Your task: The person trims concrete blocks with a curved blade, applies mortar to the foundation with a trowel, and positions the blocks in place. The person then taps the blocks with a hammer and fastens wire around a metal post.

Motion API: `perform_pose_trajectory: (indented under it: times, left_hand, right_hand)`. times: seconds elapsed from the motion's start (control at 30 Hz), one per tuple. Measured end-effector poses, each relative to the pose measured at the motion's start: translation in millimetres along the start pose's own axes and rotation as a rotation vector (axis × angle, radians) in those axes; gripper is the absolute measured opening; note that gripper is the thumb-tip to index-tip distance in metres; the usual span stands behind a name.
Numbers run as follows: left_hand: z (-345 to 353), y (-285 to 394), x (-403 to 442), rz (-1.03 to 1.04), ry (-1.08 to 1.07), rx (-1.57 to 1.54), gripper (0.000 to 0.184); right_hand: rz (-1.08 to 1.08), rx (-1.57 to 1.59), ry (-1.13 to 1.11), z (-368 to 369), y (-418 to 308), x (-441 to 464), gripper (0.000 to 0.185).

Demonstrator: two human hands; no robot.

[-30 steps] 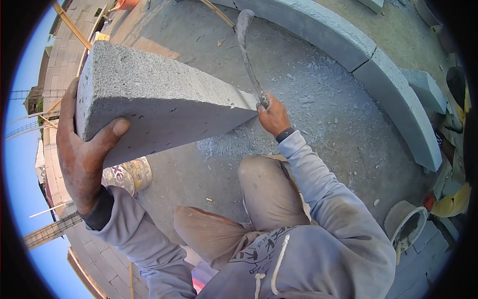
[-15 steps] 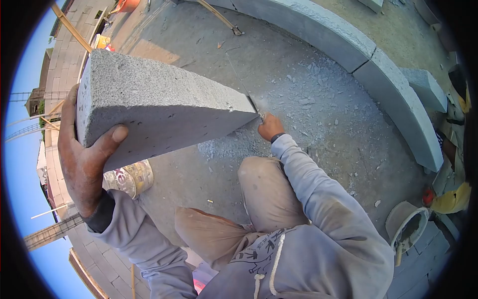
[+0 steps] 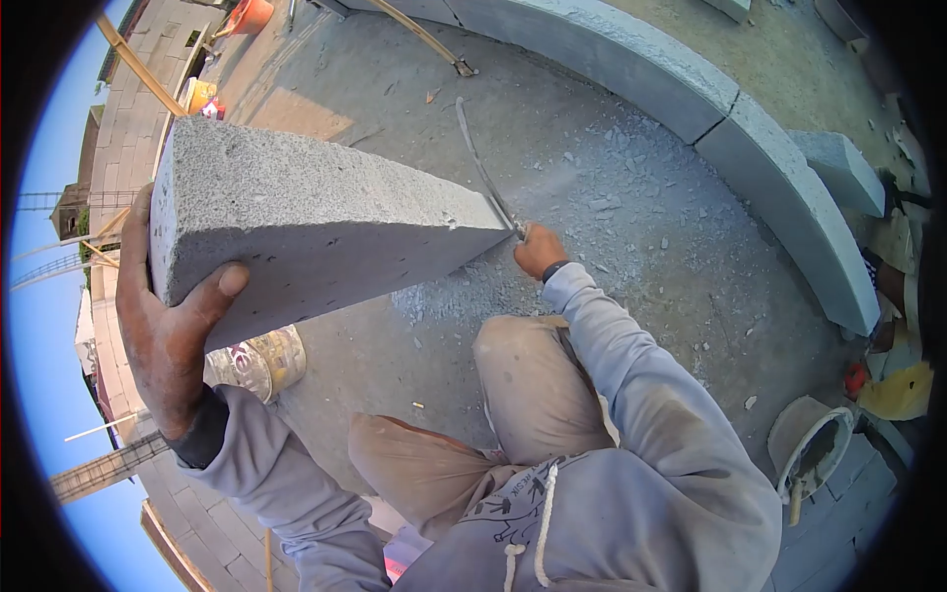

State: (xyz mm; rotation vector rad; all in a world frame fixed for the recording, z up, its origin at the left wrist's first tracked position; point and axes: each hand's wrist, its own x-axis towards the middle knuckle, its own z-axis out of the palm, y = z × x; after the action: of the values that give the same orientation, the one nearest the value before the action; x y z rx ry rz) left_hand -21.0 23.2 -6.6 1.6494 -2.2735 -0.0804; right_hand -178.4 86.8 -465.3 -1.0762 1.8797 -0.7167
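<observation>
A large grey aerated concrete block (image 3: 335, 197) slants across the view, its narrow end pointing right. My left hand (image 3: 173, 326) grips the near left end, thumb on the lower face and fingers around the back. At the far end, my right hand (image 3: 539, 251) is closed around the handle of a long, thin, curved blade (image 3: 472, 153). The blade runs up and away past the block's end, close against it. My fist hides most of the handle. Pale chips and dust (image 3: 621, 197) lie on the floor beyond.
A curved low wall of blocks (image 3: 769, 168) arcs along the right, with a loose block (image 3: 838, 170) behind it. One bucket (image 3: 809, 444) stands at lower right. A stained bucket (image 3: 261, 363) sits below the held block. An orange bucket (image 3: 249, 16) is at top left.
The blade has swung from nearly edge-on to showing its curved side, a little off the block's end. The block has dipped slightly at its left end.
</observation>
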Motion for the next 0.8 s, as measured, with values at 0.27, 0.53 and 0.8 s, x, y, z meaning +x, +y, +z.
perform_pose_trajectory:
  times: [0.27,0.53,0.8]
  left_hand:
    - [-1,-4,-1,-0.016,-0.011,0.036,0.107]
    - [3,-5,-2,-0.023,0.012,0.019,0.109]
    - [1,-1,0,-0.015,-0.01,-0.003,0.109]
  right_hand:
    - [0.089,0.017,-0.066,-2,-10,-9,0.031]
    - [-0.047,0.2,0.089,-34,-35,-13,0.031]
    - [0.033,0.004,-0.002,-4,-6,-2,0.027]
